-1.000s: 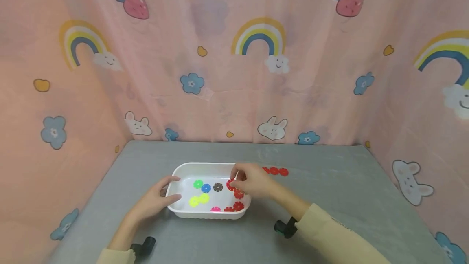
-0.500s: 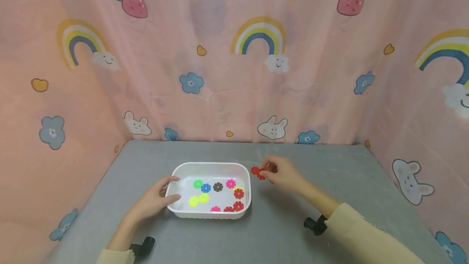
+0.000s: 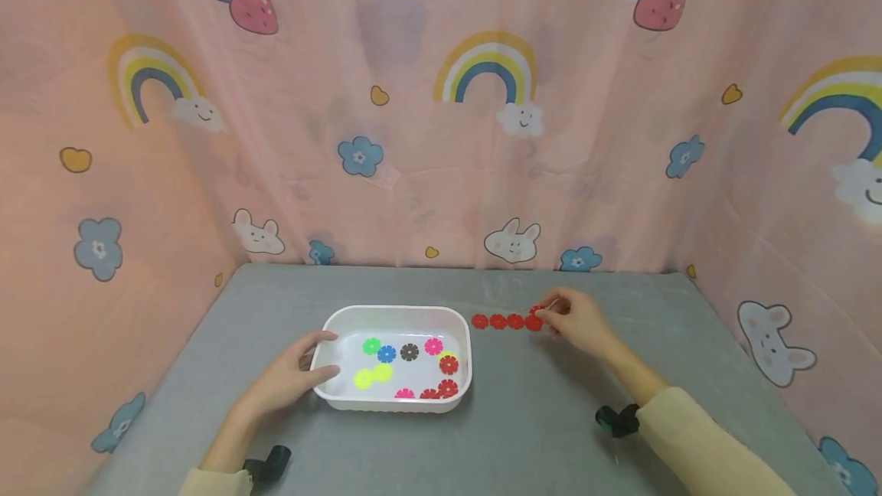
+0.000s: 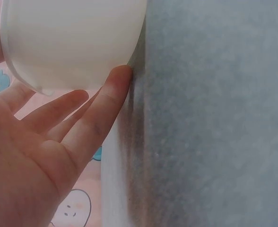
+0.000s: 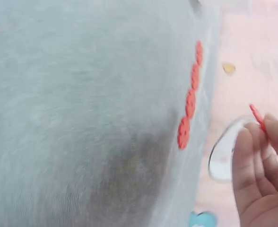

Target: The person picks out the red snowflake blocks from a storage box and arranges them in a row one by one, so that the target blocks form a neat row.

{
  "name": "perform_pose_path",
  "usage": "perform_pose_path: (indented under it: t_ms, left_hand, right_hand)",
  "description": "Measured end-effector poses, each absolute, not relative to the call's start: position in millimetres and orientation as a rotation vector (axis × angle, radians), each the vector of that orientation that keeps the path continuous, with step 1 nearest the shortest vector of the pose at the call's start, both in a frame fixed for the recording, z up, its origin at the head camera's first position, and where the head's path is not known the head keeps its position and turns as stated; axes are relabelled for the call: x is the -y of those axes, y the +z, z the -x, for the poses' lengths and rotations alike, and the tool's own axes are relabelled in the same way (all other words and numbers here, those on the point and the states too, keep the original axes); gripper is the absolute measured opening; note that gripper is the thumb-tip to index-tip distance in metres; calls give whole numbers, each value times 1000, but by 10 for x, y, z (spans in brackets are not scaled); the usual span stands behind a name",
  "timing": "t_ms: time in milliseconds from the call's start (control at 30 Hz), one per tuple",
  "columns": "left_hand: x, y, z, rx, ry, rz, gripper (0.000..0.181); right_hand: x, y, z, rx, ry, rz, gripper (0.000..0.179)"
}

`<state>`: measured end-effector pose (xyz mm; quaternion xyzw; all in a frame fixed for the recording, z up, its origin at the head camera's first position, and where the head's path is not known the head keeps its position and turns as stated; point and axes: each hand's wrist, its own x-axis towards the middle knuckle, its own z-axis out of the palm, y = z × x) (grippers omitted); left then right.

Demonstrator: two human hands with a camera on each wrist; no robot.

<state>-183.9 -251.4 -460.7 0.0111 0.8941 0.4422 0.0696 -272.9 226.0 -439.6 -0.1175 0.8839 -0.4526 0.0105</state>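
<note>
Red disc [image 5: 256,113] pinched in raised right hand [image 3: 577,323]; left hand [image 3: 288,373] grips tray [image 3: 386,404]; gap between disc and red row [image 5: 190,105] shows only from right wrist.

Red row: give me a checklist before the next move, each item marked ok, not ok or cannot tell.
1. Right hand has a red disc: ok, pinched.
2. Row straight: ok, four discs in line.
3. Red disc down on the table: not ok, it is raised.
4. Left hand on the tray: ok, holds its left end.
5. Spare reds in the tray: ok, towards its right end.
6. Row's discs linked together: cannot tell.
</note>
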Motion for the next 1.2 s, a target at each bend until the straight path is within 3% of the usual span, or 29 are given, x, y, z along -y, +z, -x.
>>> perform_pose_path:
  t_ms: [600, 1200]
  left_hand:
    - [2526, -4612, 1847, -2674, 1337, -19, 59]
    - [2509, -4618, 1852, -2665, 1376, -53, 57]
  right_hand:
    - [-2473, -4828, 3010, -2706, -1424, 34, 20]
    - [-2443, -4465, 2918, -2902, -1134, 246, 19]
